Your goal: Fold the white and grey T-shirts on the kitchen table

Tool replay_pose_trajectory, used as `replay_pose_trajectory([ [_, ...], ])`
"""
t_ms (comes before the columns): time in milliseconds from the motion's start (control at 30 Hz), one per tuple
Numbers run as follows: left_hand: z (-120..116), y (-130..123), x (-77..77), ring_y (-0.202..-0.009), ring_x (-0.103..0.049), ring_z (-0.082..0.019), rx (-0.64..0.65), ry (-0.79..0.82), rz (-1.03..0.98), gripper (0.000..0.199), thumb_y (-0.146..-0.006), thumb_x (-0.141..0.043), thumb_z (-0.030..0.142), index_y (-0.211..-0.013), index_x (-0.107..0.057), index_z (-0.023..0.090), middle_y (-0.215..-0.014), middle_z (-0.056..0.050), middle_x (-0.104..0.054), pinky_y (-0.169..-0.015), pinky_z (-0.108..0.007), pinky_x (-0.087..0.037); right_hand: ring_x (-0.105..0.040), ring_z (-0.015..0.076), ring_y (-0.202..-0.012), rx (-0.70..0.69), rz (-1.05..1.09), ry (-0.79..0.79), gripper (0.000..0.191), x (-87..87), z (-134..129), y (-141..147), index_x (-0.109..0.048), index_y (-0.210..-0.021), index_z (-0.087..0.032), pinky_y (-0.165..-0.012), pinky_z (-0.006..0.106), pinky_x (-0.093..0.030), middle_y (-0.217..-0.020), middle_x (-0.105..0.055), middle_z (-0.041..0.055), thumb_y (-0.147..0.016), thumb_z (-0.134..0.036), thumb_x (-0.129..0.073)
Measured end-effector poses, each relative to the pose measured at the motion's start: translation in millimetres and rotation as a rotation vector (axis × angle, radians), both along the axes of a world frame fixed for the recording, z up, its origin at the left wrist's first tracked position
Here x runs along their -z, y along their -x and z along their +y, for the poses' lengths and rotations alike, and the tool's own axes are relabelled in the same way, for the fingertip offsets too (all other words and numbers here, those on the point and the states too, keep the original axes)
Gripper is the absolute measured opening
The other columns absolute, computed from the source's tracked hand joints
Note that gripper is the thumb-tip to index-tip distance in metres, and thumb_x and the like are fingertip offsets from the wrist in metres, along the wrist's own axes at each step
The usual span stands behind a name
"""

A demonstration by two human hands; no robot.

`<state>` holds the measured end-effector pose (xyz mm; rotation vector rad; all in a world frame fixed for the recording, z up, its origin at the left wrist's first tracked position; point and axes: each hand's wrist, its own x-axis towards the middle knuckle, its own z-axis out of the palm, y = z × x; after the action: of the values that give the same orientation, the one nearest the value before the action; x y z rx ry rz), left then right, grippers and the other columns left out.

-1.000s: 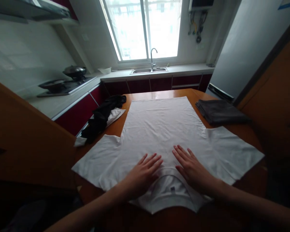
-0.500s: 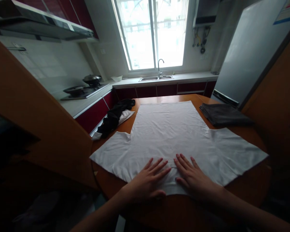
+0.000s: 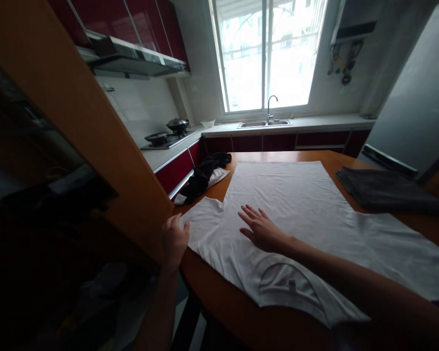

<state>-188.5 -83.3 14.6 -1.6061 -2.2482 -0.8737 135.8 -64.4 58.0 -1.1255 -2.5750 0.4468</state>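
A white T-shirt [image 3: 278, 195] lies spread on the round wooden table [image 3: 212, 287], its neck opening towards me and its hem towards the window. My left hand [image 3: 175, 236] is at the tip of the left sleeve, by the table's edge, its fingers bent and close together; whether cloth is between them is hard to see. My right hand [image 3: 261, 228] rests on the left part of the shirt body, palm down with fingers spread, holding nothing. The forearm crosses over the shirt near the collar.
Dark and white clothes [image 3: 205, 178] lie bunched at the table's back left. A folded grey cloth [image 3: 384, 187] is at the right. Beyond stand a counter with a sink [image 3: 265, 124], a stove with pans [image 3: 168, 139] and a fridge [image 3: 413, 102].
The view has turned left. My left hand has moved from the collar area to the left sleeve tip. My right hand has shifted left and further up the shirt. The collar is now uncovered.
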Motion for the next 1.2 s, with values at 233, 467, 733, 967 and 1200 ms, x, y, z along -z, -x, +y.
replay_pose_trajectory([
  [233, -10, 2, 28.7, -0.118, -0.054, -0.035, -0.096, 0.042, 0.044, 0.045, -0.092, -0.050, 0.035, -0.128, -0.061, 0.012, -0.126, -0.019, -0.059, -0.105, -0.046, -0.043, -0.017, 0.0284, -0.153, -0.054, -0.052, 0.018, 0.059, 31.8, 45, 53, -0.033, -0.155, -0.010, -0.121, 0.056, -0.018, -0.164, -0.023, 0.0160, -0.098, -0.026, -0.041],
  [467, -9, 2, 38.8, -0.127, -0.050, -0.036, -0.184, 0.044, -0.001, 0.049, -0.093, -0.050, 0.032, -0.136, -0.054, 0.010, -0.132, -0.021, -0.055, -0.111, -0.048, -0.038, -0.020, 0.0276, -0.152, -0.092, -0.030, 0.019, 0.058, 50.4, 51, 60, -0.038, -0.153, -0.012, -0.122, 0.054, -0.012, -0.162, -0.030, 0.0138, -0.099, -0.035, -0.038],
  [733, -9, 5, 37.2, -0.125, -0.055, -0.033, -0.208, 0.041, -0.149, 0.049, -0.093, -0.048, 0.028, -0.137, -0.053, 0.006, -0.128, -0.022, -0.059, -0.110, -0.044, -0.043, -0.023, 0.0285, -0.151, -0.086, -0.013, 0.002, 0.058, 58.7, 54, 59, -0.040, -0.152, -0.012, -0.122, 0.053, -0.011, -0.162, -0.031, 0.0137, -0.099, -0.036, -0.038],
  [967, -12, 4, 31.9, -0.119, -0.058, -0.029, -0.176, -0.021, -0.173, 0.036, -0.091, -0.048, 0.024, -0.119, -0.066, 0.011, -0.120, -0.018, -0.061, -0.111, -0.040, -0.043, -0.024, 0.0276, -0.151, -0.083, 0.006, -0.011, 0.056, 57.6, 53, 58, -0.042, -0.151, -0.013, -0.122, 0.052, -0.011, -0.161, -0.032, 0.0138, -0.100, -0.037, -0.038],
  [1200, -16, -3, 21.2, -0.120, -0.057, -0.028, -0.099, -0.120, -0.170, 0.039, -0.092, -0.045, 0.020, -0.126, -0.064, 0.011, -0.125, -0.017, -0.056, -0.112, -0.038, -0.044, -0.026, 0.0292, -0.150, -0.088, 0.036, 0.013, 0.054, 57.1, 55, 58, -0.045, -0.148, -0.011, -0.121, 0.055, -0.014, -0.160, -0.034, 0.0163, -0.099, -0.033, -0.042],
])
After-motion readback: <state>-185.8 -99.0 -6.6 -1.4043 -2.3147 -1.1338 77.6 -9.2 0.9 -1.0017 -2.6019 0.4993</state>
